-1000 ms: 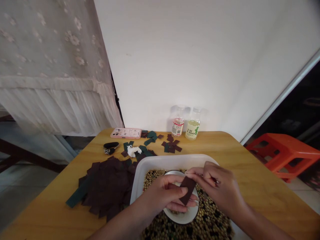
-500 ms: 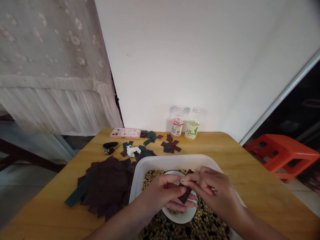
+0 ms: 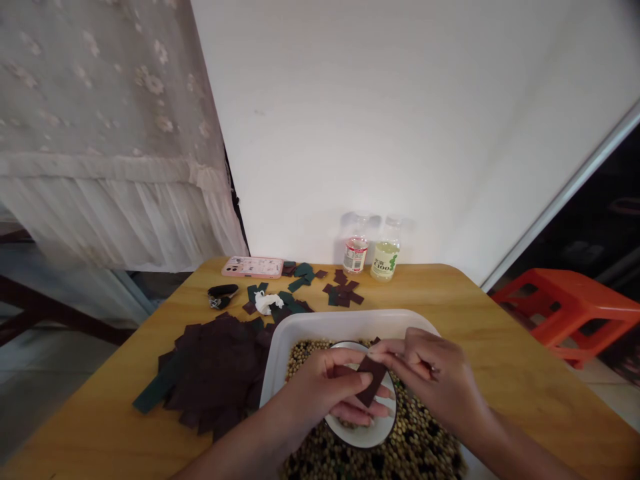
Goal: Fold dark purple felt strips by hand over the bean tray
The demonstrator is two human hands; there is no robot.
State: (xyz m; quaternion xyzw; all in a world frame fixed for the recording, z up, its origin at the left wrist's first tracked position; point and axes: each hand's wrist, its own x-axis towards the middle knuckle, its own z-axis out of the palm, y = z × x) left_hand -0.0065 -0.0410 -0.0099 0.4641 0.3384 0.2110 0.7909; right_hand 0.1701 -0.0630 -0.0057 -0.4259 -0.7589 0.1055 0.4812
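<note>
A small dark brown rectangular strip is pinched between the thumb and fingers of my left hand. My right hand has its thumb and index finger closed at the strip's upper end; whether anything else is between those fingertips is too small to tell. Beneath both hands sits a white bowl with a dark rim and a few small pieces inside. The bowl rests in a white plastic tub filled with many small round tan and black beads.
Left of the tub lies a big pile of dark brown pieces, with a green strip. Farther back are a pink phone, keys, crumpled tissue and two bottles. An orange stool stands right of the table.
My right fingertips have shifted slightly along the strip toward its upper right end. My left hand keeps its hold in nearly the same place. The view has moved a little.
</note>
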